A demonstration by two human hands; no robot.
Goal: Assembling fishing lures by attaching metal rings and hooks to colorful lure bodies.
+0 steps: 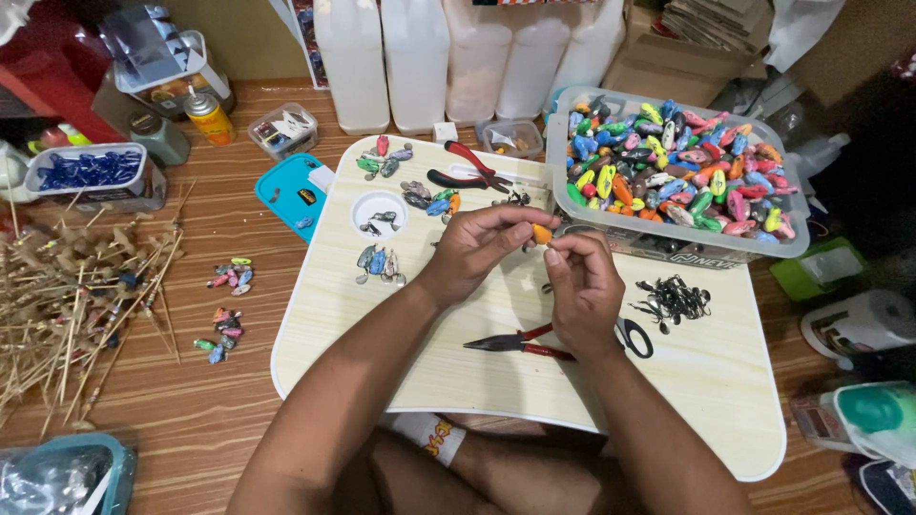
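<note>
Both hands meet in the middle of the frame. The left hand (pixel 474 250) pinches a small orange lure (pixel 541 233) with its fingertips. The right hand (pixel 582 286) is curled close beside it, thumb and finger pressed together at the lure's end. What the right fingers hold is too small to see. Most of the lure is hidden by the fingers; only a bit of shiny orange shows.

Under the right hand lie red-handled pliers (pixel 520 343), partly covered by the wrist. A pair of scissors (pixel 633 336) peeks out just to the right, with one loop showing. A pile of tiny dark metal clips (pixel 674 298) sits near, to the right.

All of this is on a pale wooden lap table (pixel 706 381) with a white edge. Its lower half is bare, so the hands have room to move there. Its lower right corner is partly cut off by the arm.

Above the hands are a few more small lures (pixel 425 198), another pair of red pliers (pixel 468 170) and a round cup hole (pixel 379 213) with bits inside. At the upper right stands a clear plastic box (pixel 763 243) full of lures in many bright colours. It touches the table's top edge.

On the floor at the left lie bamboo sticks (pixel 76 286) and two small groups of lures (pixel 226 305). The sticks run off the left edge.
</note>
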